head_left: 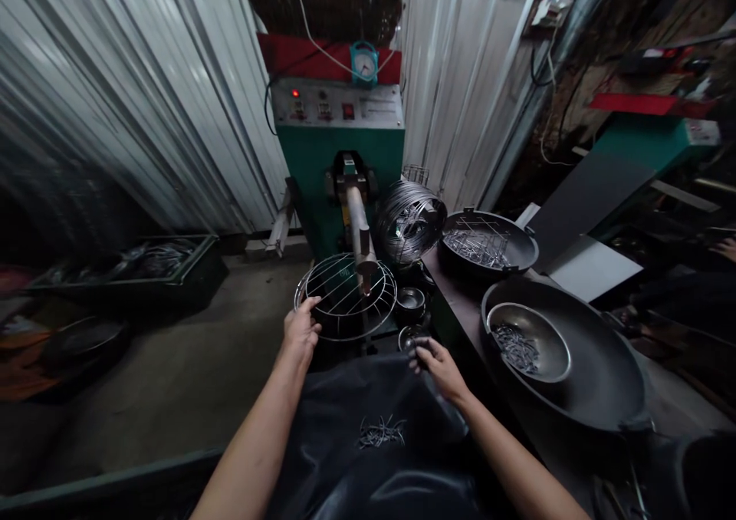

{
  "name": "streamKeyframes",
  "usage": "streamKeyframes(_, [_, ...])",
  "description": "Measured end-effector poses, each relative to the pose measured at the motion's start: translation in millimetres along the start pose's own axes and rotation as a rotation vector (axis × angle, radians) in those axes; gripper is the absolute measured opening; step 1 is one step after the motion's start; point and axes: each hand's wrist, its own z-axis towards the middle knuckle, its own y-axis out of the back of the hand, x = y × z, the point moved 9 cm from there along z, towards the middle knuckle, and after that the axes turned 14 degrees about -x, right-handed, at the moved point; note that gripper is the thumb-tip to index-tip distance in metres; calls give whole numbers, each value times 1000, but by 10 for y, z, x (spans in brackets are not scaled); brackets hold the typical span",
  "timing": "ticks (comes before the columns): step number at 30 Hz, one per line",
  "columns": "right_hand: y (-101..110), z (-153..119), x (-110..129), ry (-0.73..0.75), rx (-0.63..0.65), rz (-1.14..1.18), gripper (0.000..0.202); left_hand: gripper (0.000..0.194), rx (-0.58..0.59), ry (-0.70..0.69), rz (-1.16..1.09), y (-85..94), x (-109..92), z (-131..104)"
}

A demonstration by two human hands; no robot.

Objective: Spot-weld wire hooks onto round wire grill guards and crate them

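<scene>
My left hand (302, 327) is closed on the left rim of a round wire rack (379, 324), whose parallel bars run across a ring. The rack sits under the metal arm (357, 221) of a green spot-welding machine (299, 152), and the electrode tip (366, 284) reaches down to it. My right hand (440, 366) is apart from the rack, to its lower right, with fingers pinched together. Whatever it holds, if anything, is too small and dark to make out. Short curved wire pieces (380, 432) lie in a small pile on the black apron (333, 405) over my lap.
Wire hoops (411, 225) hang right of the machine arm. Beside them stand a black pan (526, 255) of wire parts and a wide pan (609, 366) holding a metal bowl (555, 343) of short wires. Small metal cups (411, 299) sit below. A green bin (189, 278) stands left.
</scene>
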Motion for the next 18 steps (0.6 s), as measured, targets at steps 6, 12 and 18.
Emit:
streamKeyframes(6, [-848, 219, 673, 246, 109, 8, 15, 36, -2, 33, -33, -70, 36, -18])
streamKeyframes(12, [-1079, 427, 502, 303, 101, -241, 8, 40, -29, -14, -62, -64, -30, 42])
streamKeyframes(18, [-1071, 494, 531, 261, 85, -212, 9, 40, -28, -4, -54, -109, -23, 61])
